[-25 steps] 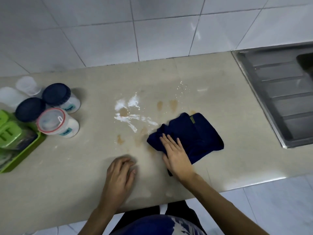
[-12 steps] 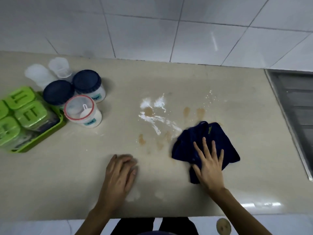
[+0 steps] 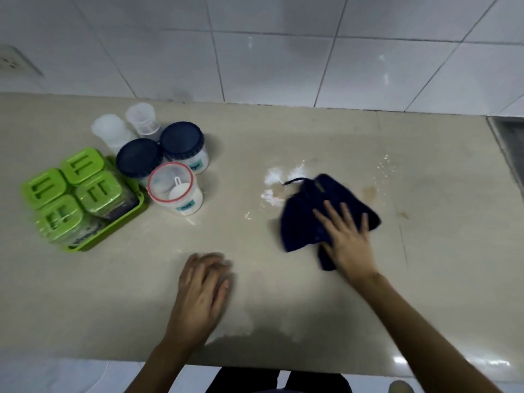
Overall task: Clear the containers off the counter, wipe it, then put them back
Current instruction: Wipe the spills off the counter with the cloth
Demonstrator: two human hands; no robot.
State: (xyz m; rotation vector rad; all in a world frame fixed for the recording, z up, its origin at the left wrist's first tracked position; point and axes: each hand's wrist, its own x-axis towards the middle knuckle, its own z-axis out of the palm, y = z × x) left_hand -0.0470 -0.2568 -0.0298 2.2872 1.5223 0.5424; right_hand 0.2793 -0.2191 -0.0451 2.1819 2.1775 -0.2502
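My right hand (image 3: 347, 239) lies flat, fingers spread, pressing on a dark blue cloth (image 3: 306, 219) on the beige counter (image 3: 113, 293). The cloth covers part of a white powder spill (image 3: 273, 177); brown stains (image 3: 370, 191) lie to its right. My left hand (image 3: 202, 285) rests palm down on the counter near the front edge, holding nothing. The containers stand grouped at the left: two white jars with dark blue lids (image 3: 181, 140), a red-rimmed jar (image 3: 173, 188) with a scoop inside, two clear cups (image 3: 140, 117), and a green tray (image 3: 133, 211) holding several green-lidded boxes (image 3: 73, 191).
A white tiled wall (image 3: 269, 52) runs behind the counter. The steel sink's edge (image 3: 507, 137) shows at the far right. A wall socket (image 3: 14, 63) sits at the upper left. The counter's front edge runs just below my forearms.
My right hand has slid the cloth up and left over the white powder, covering most of it. The left hand has stayed put. The view has shifted left.
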